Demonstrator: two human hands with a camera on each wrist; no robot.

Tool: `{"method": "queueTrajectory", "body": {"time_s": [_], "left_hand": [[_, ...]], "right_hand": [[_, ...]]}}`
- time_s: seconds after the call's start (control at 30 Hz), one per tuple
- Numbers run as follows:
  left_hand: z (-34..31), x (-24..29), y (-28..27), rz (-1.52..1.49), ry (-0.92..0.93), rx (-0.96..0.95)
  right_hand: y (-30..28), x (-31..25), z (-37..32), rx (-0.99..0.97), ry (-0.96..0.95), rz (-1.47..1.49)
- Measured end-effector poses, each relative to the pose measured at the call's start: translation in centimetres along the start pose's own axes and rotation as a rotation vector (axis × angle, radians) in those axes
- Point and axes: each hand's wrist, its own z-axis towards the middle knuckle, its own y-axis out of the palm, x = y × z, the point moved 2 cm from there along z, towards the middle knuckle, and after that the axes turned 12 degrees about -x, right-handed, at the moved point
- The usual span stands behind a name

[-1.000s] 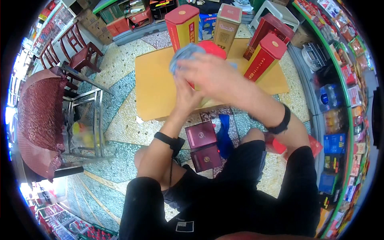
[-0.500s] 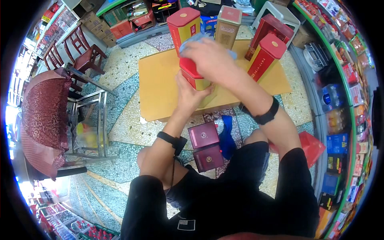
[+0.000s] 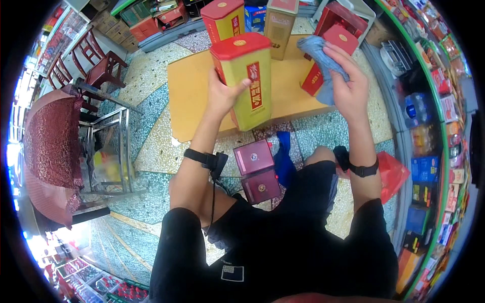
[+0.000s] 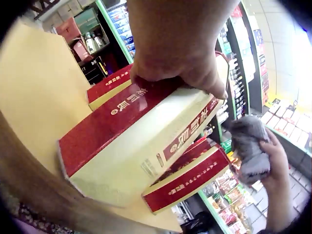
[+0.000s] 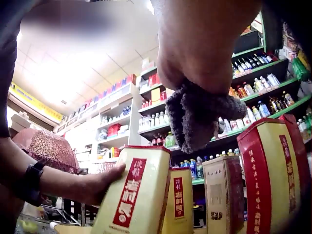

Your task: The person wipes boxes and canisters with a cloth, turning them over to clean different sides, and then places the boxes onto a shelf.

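Observation:
My left hand [image 3: 222, 93] grips a yellow tin with a red lid [image 3: 242, 81] by its left side, near the front of the low yellow table [image 3: 192, 101]. In the left wrist view the fingers of that hand [image 4: 180, 63] clasp the tin [image 4: 122, 136] around its upper part. To the right, my right hand [image 3: 350, 88] holds a crumpled blue-grey cloth [image 3: 325, 63] in front of another red and yellow tin [image 3: 339, 40]. The right wrist view shows the cloth [image 5: 195, 114] bunched under the right hand [image 5: 195, 63], apart from the held tin [image 5: 131, 190].
At the table's back stand a red-lidded tin [image 3: 222, 20], a tan box [image 3: 281, 28] and a dark red box [image 3: 339, 20]. Below the table lie an open maroon case [image 3: 254, 157], blue fabric [image 3: 286, 161] and a red bag [image 3: 393, 177]. Shelves [image 3: 440, 131] line the right.
My right hand has moved right with the cloth, away from the lid of the held tin. The gripped tin now shows its yellow front and appears raised and larger. My left hand still grips it.

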Motion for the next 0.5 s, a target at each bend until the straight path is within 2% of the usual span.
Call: {"method": "queueTrajectory", "body": {"time_s": [0.07,0.1,0.13,0.17,0.2,0.27,0.4,0.5], "left_hand": [[0.0,-0.4,-0.8,-0.138,-0.238,0.05],[-0.1,-0.6,-0.6,-0.257,-0.164,0.071],[-0.2,-0.3,-0.6,-0.409,-0.219,0.076],[-0.3,0.5,-0.3,-0.509,-0.254,0.072],[-0.6,1.2,0.1,-0.611,-0.294,0.073],[-1.1,1.1,0.6,-0.536,-0.313,0.068],[-1.7,1.4,1.2,-0.626,-0.37,0.058],[-1.9,0.9,1.3,-0.837,-0.412,0.05]], "right_hand": [[1.1,0.1,-0.3,-0.009,-0.016,0.033],[2.1,-0.3,-0.4,-0.051,-0.07,0.001],[3.2,-0.8,-0.4,-0.092,-0.125,-0.03],[4.3,-0.7,0.1,-0.101,-0.261,-0.209],[5.5,-0.7,0.7,-0.106,-0.247,-0.201],[8.0,-2.6,2.0,-0.012,-0.399,-0.436],[9.9,-4.1,3.7,-0.024,-0.378,-0.54],[12.4,-3.1,0.6,-0.252,-0.385,-0.633]]}}
